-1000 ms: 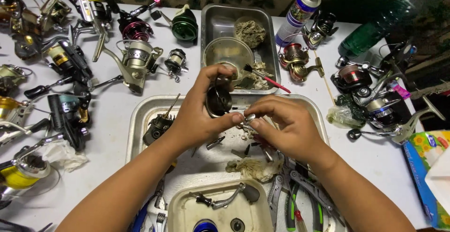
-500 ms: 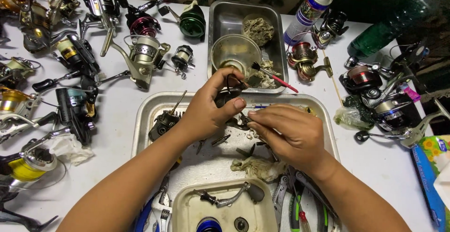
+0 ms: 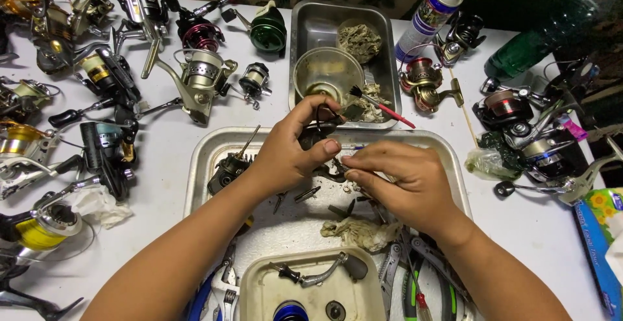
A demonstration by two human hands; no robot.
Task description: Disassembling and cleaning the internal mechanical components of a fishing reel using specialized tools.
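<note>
2 hands met over steel tray (image 3: 214,149): left hand (image 3: 289,149) clamped dark reel part (image 3: 316,134), right hand (image 3: 399,181) pinched small piece, identity unclear. Risk: piece slipping into tray clutter.

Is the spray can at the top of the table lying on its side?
No, the spray can stands upright on the white table, beside the upper metal tray, its white nozzle at the top.

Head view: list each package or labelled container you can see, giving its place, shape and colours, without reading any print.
Spray can: back of table, right of the metal tray; white cylinder, blue-and-red label, white nozzle.
Green bottle: far right, lying tilted; dark green plastic.
Tissue pack: right edge; blue with yellow flowers.
</note>
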